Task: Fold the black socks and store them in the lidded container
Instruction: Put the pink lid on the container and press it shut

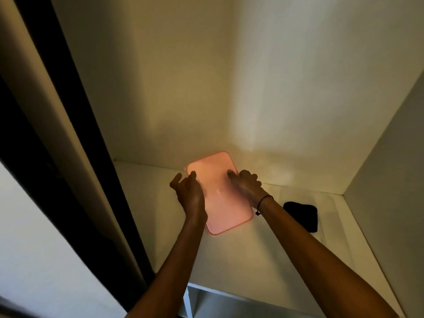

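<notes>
left hand (190,193): forearm extended forward, fingers curled over the left long edge of the pink lid (220,198), thumb raised clear of it. right hand (246,187): forearm extended forward, fingers bent and pressed down on the lid's right edge; a dark cord bracelet (263,203) circles the wrist. both hands grip the lid. the container beneath the lid is hidden. the lid lies on a white shelf (286,260). a folded black sock (302,215) lies on the shelf right of the lid, apart from it.

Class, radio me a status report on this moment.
Both hands, left and right, on pink lid. Black socks outside, right. Nothing blocking.
</notes>
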